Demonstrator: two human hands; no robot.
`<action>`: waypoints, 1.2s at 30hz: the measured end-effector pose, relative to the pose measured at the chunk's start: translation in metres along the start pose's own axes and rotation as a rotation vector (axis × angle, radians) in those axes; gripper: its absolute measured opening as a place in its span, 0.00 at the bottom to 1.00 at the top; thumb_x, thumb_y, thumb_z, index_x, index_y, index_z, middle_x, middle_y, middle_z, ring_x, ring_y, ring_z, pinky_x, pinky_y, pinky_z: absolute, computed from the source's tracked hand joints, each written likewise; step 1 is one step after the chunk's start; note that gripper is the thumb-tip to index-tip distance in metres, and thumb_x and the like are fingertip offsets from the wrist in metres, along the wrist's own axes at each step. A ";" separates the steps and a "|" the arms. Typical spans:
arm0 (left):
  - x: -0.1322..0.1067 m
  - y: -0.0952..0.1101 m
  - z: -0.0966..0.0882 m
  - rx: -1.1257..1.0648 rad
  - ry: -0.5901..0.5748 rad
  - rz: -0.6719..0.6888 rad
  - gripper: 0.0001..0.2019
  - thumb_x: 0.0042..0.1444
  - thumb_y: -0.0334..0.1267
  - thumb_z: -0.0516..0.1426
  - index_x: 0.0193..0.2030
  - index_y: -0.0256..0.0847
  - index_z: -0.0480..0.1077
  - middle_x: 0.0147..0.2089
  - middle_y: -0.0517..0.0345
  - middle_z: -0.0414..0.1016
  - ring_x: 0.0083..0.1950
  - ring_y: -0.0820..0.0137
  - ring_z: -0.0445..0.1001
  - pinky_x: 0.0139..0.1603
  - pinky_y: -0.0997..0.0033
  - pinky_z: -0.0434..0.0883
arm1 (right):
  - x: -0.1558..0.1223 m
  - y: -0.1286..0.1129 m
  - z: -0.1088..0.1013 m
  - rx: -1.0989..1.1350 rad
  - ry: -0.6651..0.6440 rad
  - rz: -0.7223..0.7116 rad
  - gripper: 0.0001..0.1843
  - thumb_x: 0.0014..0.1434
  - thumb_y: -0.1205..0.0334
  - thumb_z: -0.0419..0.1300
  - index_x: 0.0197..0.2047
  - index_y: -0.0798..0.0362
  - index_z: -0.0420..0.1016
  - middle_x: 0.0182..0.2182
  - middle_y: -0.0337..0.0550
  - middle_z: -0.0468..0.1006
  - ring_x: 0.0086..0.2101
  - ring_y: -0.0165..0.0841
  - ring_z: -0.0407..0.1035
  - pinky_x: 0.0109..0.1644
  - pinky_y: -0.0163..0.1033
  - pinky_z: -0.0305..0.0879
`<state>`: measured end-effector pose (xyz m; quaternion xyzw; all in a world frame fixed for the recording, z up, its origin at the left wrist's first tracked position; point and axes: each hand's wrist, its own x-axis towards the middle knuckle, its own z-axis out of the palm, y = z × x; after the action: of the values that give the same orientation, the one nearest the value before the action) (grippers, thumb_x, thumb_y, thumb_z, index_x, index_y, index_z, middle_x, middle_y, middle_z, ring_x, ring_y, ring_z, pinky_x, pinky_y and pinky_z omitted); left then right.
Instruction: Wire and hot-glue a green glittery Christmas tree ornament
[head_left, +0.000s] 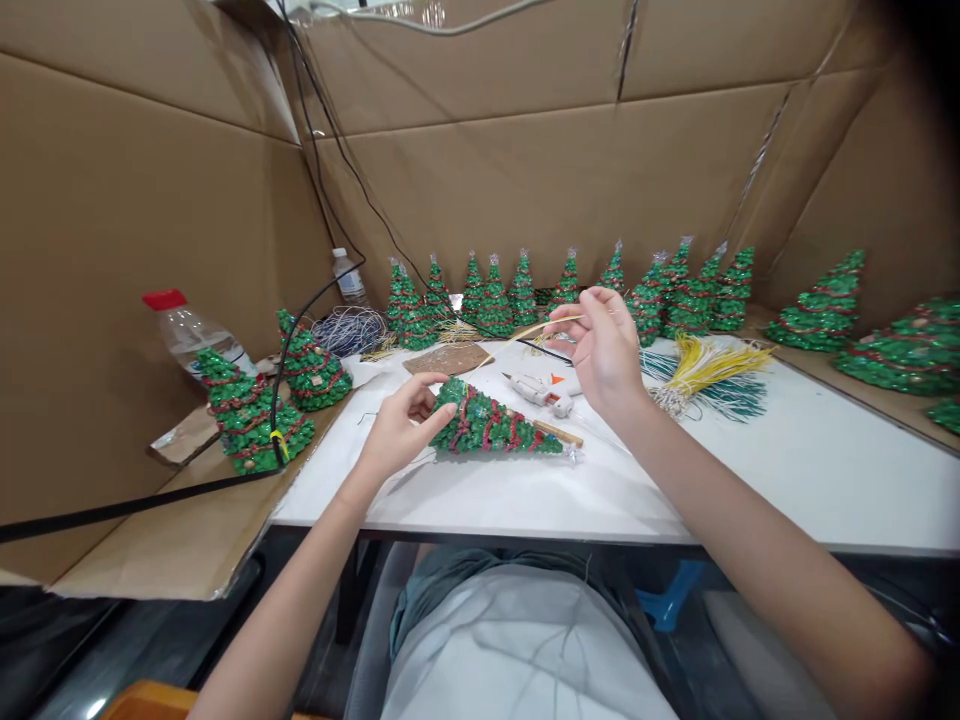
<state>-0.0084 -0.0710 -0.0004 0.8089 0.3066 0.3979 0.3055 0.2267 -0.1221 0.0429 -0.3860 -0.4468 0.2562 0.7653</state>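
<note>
A small green Christmas tree [491, 422] with red garland lies on its side on the white table, its clear star pointing right. My left hand [405, 425] is closed around the tree's base end. Above and to the right, my right hand [604, 350] pinches a thin yellow wire [517, 338], which runs down to the tree near the left hand. Just behind the tree lies a white hot glue gun [538, 392] with an orange trigger. A wooden stick [559, 433] lies beside the tree's tip.
Several finished-looking trees [495, 300] stand along the back. Bundles of yellow wires [697, 368] and green ones lie at right; a purple-blue wire coil [349, 330] is at back left. Two trees and a red-capped bottle [196, 335] stand left, near a black cable [283, 400]. Cardboard walls [480, 170] surround the table.
</note>
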 end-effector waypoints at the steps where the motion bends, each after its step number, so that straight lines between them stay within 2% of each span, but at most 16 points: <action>1: 0.003 0.000 0.000 0.005 -0.011 0.019 0.18 0.54 0.43 0.58 0.49 0.38 0.66 0.24 0.66 0.58 0.24 0.77 0.59 0.26 0.77 0.58 | -0.001 0.002 0.000 0.003 -0.014 0.020 0.18 0.51 0.46 0.57 0.36 0.45 0.53 0.29 0.34 0.72 0.29 0.30 0.71 0.31 0.35 0.70; 5: 0.014 0.000 0.002 0.029 -0.020 0.059 0.16 0.55 0.44 0.57 0.48 0.39 0.67 0.23 0.67 0.56 0.23 0.76 0.57 0.25 0.77 0.56 | -0.006 0.013 0.006 0.087 -0.081 0.144 0.17 0.46 0.52 0.63 0.35 0.46 0.60 0.28 0.34 0.73 0.27 0.28 0.69 0.30 0.35 0.70; 8: 0.020 0.000 0.004 0.039 -0.009 0.069 0.15 0.55 0.44 0.57 0.47 0.39 0.67 0.22 0.67 0.56 0.23 0.76 0.57 0.24 0.77 0.56 | -0.011 0.023 0.012 0.087 -0.166 0.227 0.14 0.44 0.55 0.65 0.31 0.49 0.67 0.28 0.36 0.73 0.26 0.27 0.68 0.26 0.32 0.69; 11: 0.023 -0.003 0.007 0.050 0.028 0.091 0.13 0.55 0.43 0.56 0.44 0.38 0.68 0.23 0.66 0.57 0.24 0.76 0.57 0.25 0.77 0.56 | -0.015 0.033 0.016 -0.022 -0.222 0.273 0.10 0.45 0.54 0.64 0.29 0.50 0.71 0.27 0.37 0.71 0.24 0.26 0.65 0.20 0.30 0.65; 15: 0.021 -0.009 0.010 0.099 0.069 0.136 0.11 0.58 0.42 0.53 0.42 0.38 0.69 0.25 0.64 0.61 0.26 0.75 0.62 0.27 0.76 0.59 | -0.018 0.047 0.015 -0.256 -0.291 0.277 0.08 0.49 0.55 0.61 0.30 0.50 0.73 0.20 0.34 0.66 0.19 0.26 0.61 0.15 0.30 0.59; 19: 0.015 -0.013 0.012 0.142 0.101 0.164 0.12 0.60 0.42 0.50 0.45 0.39 0.68 0.26 0.62 0.66 0.27 0.74 0.65 0.30 0.75 0.61 | -0.021 0.052 0.012 -0.320 -0.355 0.240 0.07 0.51 0.57 0.58 0.27 0.51 0.72 0.20 0.36 0.68 0.18 0.26 0.61 0.15 0.30 0.59; 23: 0.009 -0.015 0.014 0.183 0.119 0.179 0.12 0.61 0.42 0.49 0.44 0.39 0.68 0.29 0.61 0.70 0.29 0.73 0.67 0.31 0.74 0.62 | -0.024 0.042 0.010 -0.289 -0.355 0.167 0.08 0.47 0.62 0.58 0.34 0.51 0.73 0.23 0.36 0.72 0.22 0.27 0.64 0.18 0.31 0.60; 28: 0.009 -0.013 0.016 0.138 0.163 0.162 0.10 0.60 0.41 0.51 0.42 0.40 0.68 0.24 0.64 0.64 0.25 0.75 0.64 0.27 0.76 0.60 | -0.026 0.024 0.007 -0.317 -0.321 -0.041 0.07 0.45 0.66 0.58 0.31 0.52 0.73 0.22 0.36 0.72 0.23 0.27 0.65 0.27 0.34 0.61; 36: 0.014 -0.007 0.019 -0.048 0.204 0.062 0.08 0.56 0.41 0.55 0.39 0.40 0.67 0.21 0.67 0.59 0.22 0.76 0.61 0.24 0.76 0.56 | -0.042 0.013 0.006 -0.413 -0.524 -0.155 0.07 0.46 0.67 0.57 0.31 0.50 0.74 0.22 0.36 0.73 0.19 0.25 0.61 0.22 0.33 0.57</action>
<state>0.0122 -0.0609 -0.0089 0.7657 0.3016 0.4946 0.2796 0.2012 -0.1432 0.0138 -0.4187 -0.6988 0.1917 0.5474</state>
